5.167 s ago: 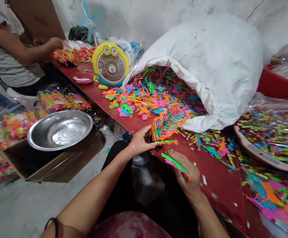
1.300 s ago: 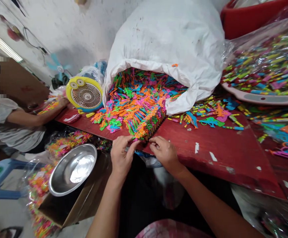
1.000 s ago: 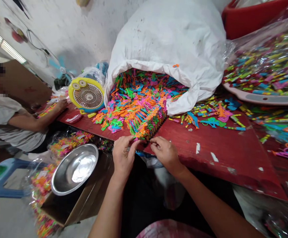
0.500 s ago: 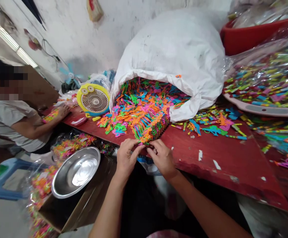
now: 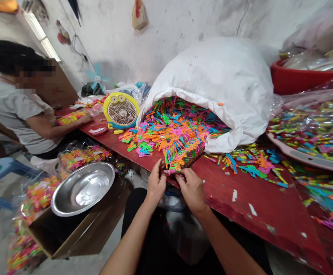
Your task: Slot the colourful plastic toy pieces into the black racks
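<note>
The left hand [image 5: 155,185] and the right hand [image 5: 192,190] are held partly closed against the near end of a single stacked row of colored plastic pieces [image 5: 183,157]; whether a piece is grasped cannot be told. The row is laid on the red table [image 5: 249,191], against a loose heap spilling from one white sack [image 5: 212,84]. One steel bowl [image 5: 83,189] is set beside the table.

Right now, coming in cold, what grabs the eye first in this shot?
The big white sack comes first, spilling a heap of bright plastic pieces across the red table. The left hand and right hand work at the heap's near edge. A steel bowl sits to their left, below the table.
</note>
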### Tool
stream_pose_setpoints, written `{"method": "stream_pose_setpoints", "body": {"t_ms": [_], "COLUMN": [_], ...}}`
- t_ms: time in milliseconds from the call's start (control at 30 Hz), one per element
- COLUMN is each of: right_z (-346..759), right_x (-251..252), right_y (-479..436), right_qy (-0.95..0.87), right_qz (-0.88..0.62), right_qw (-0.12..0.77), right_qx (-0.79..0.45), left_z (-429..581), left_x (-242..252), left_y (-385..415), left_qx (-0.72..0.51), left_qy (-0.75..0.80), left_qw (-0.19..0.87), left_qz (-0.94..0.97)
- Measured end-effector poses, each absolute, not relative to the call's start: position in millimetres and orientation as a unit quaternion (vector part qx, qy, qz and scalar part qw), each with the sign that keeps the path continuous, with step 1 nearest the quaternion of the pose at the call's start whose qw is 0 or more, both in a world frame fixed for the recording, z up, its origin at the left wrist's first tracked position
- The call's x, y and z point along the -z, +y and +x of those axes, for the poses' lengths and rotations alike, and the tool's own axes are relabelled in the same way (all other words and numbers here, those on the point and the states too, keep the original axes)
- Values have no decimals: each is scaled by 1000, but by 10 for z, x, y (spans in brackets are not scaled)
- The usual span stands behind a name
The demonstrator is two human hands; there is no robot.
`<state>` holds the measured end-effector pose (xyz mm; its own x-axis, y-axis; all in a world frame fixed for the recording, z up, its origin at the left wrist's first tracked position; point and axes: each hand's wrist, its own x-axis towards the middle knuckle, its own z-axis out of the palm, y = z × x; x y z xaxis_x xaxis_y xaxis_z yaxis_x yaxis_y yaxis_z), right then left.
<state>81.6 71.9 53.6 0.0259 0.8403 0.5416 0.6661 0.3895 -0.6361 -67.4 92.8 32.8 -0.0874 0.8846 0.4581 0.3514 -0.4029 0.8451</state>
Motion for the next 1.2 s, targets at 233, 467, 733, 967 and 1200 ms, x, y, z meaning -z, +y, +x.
{"method": "stream_pose_setpoints", "body": {"t_ms": [233,467,733,967,1200], "right_z": [757,832,1776,2081,1488], "right_x": [-564,-712,-673,-756,-816], "right_y": [756,531,717,827,680], "right_qy": [-708,-717,-568,-582,-705], "right_qz": [-534,-495,-695,-774,-546], "right_qw": [450,478,426,251,445], "right_qx": [-104,-111,-117,5,-79], "left_z": [-650,-685,-533,-545,-629], "left_x": [-213,-202,-262,-260,-303], "left_y": [1089,916,874,1038,1104], "left_qx": [-532,-579,-540,-563,-527], "left_qy": [495,483,523,515,495], "left_qw": [197,218,203,219,224], "left_qz": [658,619,627,608,654]}}
